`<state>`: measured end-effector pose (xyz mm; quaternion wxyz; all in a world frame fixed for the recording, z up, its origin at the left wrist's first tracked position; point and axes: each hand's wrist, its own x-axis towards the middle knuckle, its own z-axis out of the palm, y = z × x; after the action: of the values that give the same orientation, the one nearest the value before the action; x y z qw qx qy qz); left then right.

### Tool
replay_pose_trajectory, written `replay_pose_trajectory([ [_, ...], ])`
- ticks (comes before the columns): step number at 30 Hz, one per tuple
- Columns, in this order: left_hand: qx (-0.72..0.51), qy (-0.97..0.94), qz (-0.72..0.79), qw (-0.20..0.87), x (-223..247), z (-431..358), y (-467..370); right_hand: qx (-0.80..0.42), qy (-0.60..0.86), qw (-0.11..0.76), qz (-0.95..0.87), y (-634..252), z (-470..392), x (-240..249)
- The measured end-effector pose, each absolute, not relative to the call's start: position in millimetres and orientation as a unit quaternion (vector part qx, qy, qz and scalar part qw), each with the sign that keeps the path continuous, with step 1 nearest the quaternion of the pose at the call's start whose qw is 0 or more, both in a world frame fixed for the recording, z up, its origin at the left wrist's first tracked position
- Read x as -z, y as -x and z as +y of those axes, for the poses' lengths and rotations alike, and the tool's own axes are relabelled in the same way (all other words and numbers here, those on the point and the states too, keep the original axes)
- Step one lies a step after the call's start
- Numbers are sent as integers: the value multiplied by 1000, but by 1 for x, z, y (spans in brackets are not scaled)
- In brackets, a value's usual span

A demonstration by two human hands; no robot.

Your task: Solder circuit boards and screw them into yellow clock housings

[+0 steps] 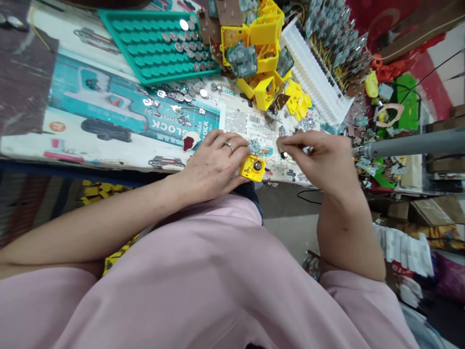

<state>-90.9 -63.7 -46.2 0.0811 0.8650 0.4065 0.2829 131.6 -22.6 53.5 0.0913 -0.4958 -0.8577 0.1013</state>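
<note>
Near the table's front edge, my left hand [218, 162] is closed on a small yellow plastic housing [252, 168]. A round dark part sits in the housing's open face. A ring shows on one finger of this hand. To the right, my right hand [317, 155] is pinched, thumb and forefinger together, just above the table. A small dark piece shows at its fingertips, too small to name. Between the hands lies a small grey translucent part [256, 145] on the printed sheet [240, 121].
A green tray [123, 43] with several coin cells stands at the back. Yellow housings [267, 29] are piled beside it. A white ribbed strip [312, 72] and wired grey parts [334, 29] lie back right. A grey pole [414, 144] juts in from the right.
</note>
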Motion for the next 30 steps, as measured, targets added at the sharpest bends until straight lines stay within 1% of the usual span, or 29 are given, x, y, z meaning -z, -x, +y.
replay_pose_trajectory([
  [2,-282,-864,408,82,46,-64,92,-111,447,62,-886,-136,-8,-44],
  [6,-268,-866,405,119,43,-60,98,-140,318,-24,-937,-130,10,-20],
  [10,-229,-883,382,149,35,-57,107,-147,294,-40,-944,-122,9,-14],
  [14,-240,-869,419,108,30,-68,104,-108,334,-11,-936,-125,-1,-20],
  [20,-243,-839,483,61,34,-80,83,-59,355,67,-931,-137,-18,-21],
  [25,-208,-878,419,103,24,-62,98,-52,334,140,-931,-144,-14,-3],
  [28,-176,-892,393,135,17,-53,110,-80,349,158,-920,-142,-12,4],
  [30,-177,-896,379,149,17,-53,114,-110,357,169,-912,-141,-15,4],
])
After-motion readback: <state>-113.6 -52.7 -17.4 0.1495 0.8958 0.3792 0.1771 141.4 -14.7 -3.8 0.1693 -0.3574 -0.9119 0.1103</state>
